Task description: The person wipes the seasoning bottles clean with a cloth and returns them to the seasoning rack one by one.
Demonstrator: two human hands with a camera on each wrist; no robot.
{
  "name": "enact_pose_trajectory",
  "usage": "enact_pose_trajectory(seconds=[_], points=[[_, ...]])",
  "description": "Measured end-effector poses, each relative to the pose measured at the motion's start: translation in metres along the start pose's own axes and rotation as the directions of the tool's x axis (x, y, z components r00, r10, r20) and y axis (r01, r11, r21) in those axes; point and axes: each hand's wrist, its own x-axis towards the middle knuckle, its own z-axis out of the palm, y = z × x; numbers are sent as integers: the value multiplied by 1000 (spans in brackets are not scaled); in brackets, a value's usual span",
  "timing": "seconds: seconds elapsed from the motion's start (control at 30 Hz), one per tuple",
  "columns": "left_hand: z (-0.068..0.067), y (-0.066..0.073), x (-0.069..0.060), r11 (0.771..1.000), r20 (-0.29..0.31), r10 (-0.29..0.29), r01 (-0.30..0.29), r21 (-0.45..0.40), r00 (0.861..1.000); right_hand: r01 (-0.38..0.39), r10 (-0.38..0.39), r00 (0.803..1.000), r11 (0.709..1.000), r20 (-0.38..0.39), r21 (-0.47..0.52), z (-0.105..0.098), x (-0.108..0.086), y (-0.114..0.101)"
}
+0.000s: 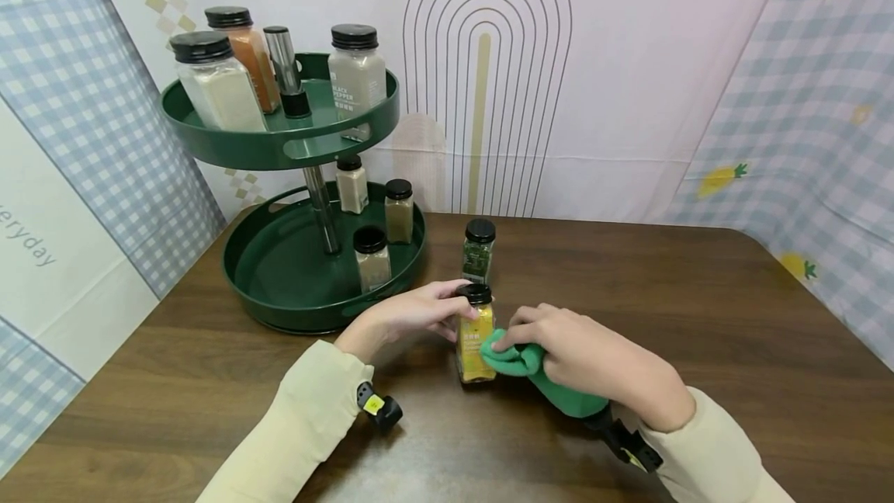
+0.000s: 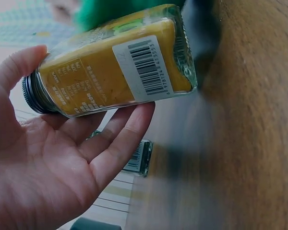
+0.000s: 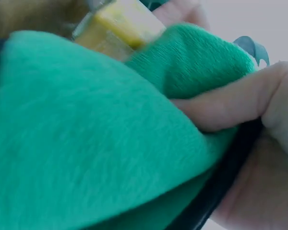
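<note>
Jar of yellow powder (image 1: 473,348), black-capped, stands roughly upright over the brown table (image 1: 628,278) in the head view, between the person's two hands; whether its base touches the wood I cannot tell. The left hand (image 1: 417,312) pinches it near the top from the side, while the right hand (image 1: 574,344) grips a bunched green cloth (image 1: 513,359) that meets the jar's lower right side. Just behind stands a jar of green flakes (image 1: 478,256). To the left, a green two-tier tray (image 1: 286,315) bears three small jars on its lower level and three larger ones around the metal post on its upper level.

In the left wrist view, the thumb lies against one side of the yellow jar near its cap and the fingers along the other — a pinch — with a barcode label (image 2: 145,67) showing between them and the base. Another jar's base shows past the fingers.

In the right wrist view, the cloth fills much of the frame — dark trim (image 3: 225,175) along one edge — its folds pinched by the thumb, part of the yellow jar just beyond.
</note>
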Motion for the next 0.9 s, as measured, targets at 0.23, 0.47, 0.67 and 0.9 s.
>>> enact_pose_trajectory(seconds=[0.23, 0.47, 0.67, 0.9], points=[[1, 2, 1, 1000, -10, -12, 12, 9, 1000, -64, 58, 974, 998, 217, 22, 9, 2, -6], [3, 3, 1, 999, -17, -30, 30, 18, 999, -58, 61, 972, 998, 228, -21, 13, 1, -8], [3, 1, 1, 999, -24, -42, 41, -9, 999, -56, 56, 970, 998, 236, -5, 13, 2, -6], [2, 0, 1, 999, -17, 6, -7, -49, 1000, -171, 135, 940, 981, 313, 90, 12, 5, 0]])
